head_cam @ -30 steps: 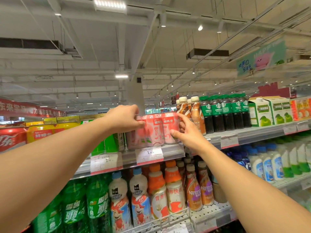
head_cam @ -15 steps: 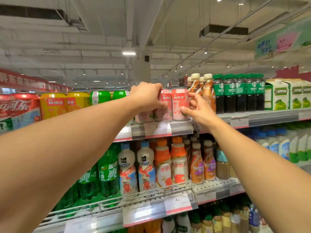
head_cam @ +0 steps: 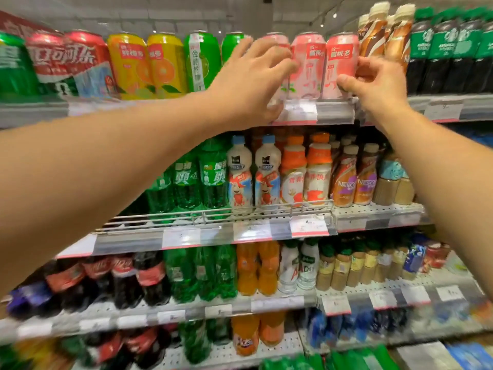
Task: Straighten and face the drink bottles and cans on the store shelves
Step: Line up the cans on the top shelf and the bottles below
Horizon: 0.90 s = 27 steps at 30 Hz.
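At upper centre, the rightmost pink can [head_cam: 341, 64] was pinched by the right hand [head_cam: 373, 81], while the left hand [head_cam: 253, 76] was spread wide over its neighbours. A hard twist could have tipped a can off the top shelf [head_cam: 333, 110].

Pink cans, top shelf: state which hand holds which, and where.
Right hand pinches the rightmost pink can at its lower right side. Left hand covers the leftmost one; its grip cannot be told.

The store is bright, with light coming from small ceiling lamps [head_cam: 334, 15] up top. The whole picture is a bit blurry, most of all at the edges and the bottom shelves [head_cam: 186, 313]. The shelves bend and lean near the sides. Shadows are soft.
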{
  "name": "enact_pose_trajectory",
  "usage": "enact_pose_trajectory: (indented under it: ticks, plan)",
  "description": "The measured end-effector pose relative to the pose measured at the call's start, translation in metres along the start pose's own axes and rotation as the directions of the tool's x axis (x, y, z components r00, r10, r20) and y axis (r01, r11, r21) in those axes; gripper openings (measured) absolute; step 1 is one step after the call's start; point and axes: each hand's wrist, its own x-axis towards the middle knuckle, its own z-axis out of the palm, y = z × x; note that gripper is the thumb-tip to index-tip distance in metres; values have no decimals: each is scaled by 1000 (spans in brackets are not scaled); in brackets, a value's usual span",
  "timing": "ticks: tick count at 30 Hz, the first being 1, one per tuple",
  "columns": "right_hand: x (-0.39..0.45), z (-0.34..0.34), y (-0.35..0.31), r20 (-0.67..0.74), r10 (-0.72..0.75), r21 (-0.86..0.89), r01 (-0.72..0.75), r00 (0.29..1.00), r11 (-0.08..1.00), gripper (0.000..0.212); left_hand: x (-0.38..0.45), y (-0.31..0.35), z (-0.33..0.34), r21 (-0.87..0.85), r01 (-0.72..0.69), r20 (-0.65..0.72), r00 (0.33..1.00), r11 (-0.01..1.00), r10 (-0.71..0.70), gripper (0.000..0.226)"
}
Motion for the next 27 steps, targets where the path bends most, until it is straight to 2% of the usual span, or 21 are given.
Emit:
enact_pose_trajectory:
  ticks: [6, 10, 12, 15, 18, 21, 24, 27]
  plan:
    - [-16, 13, -6, -81, -11, -65, 6, 997, 998, 47, -66, -2, -8, -32, 15, 60, 998, 999, -13, 53]
    - [-52, 39, -13, -257, -116, -191, 67, 959, 979, 54, -104, -2, -11, -93, 82, 104, 992, 992, -72, 45]
    - [-92, 58, -21, -281, -225, -191, 175, 933, 966, 47, -122, -1, -13, -118, 86, 106, 992, 989, -73, 45]
    - [-151, 89, -34, -116, -398, -173, 376, 910, 910, 35, -150, -1, -22, -147, 114, 129, 987, 983, -96, 47]
    - [-190, 111, -42, 61, -465, -102, 469, 883, 877, 30, -181, -3, -34, -177, 181, 147, 977, 967, -156, 44]
    - [-213, 123, -53, 204, -527, -21, 542, 825, 840, 30, -222, -8, -48, -214, 294, 176, 950, 931, -260, 43]
    - [-231, 134, -67, 365, -529, 38, 555, 766, 831, 37, -269, -10, -65, -218, 412, 234, 902, 885, -362, 44]
    - [-252, 144, -82, 514, -473, 98, 499, 716, 861, 47, -316, -10, -81, -213, 492, 284, 858, 844, -429, 46]
